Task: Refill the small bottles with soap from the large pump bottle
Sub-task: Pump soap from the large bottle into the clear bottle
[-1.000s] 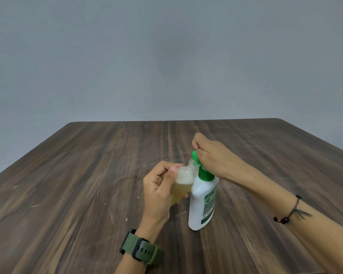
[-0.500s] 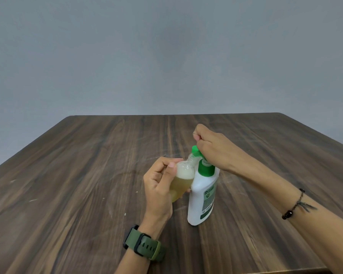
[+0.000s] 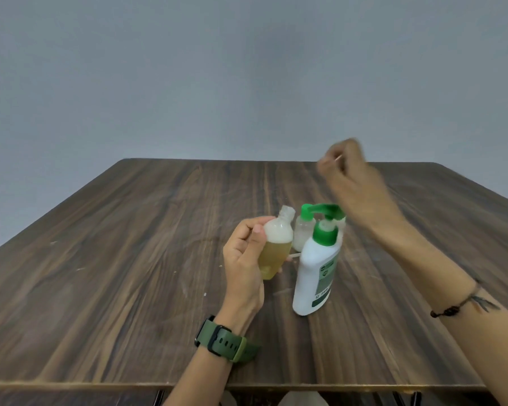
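The right hand [image 3: 349, 174] is motion-blurred above the far side of the surface [image 3: 115, 259], fingers curled, holding nothing discernible. The left hand [image 3: 244, 259] grips an uncapped small bottle [image 3: 274, 247], partly filled with yellowish soap, just left of the white pump bottle [image 3: 316, 276]. Another small bottle [image 3: 302, 232] stands half hidden behind it. A grey wall [image 3: 247, 68] stands beyond.

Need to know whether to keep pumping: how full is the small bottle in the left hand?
Roughly two-thirds full: the small bottle holds yellowish soap topped by pale foam, its uncapped neck clear. The left hand grips it.
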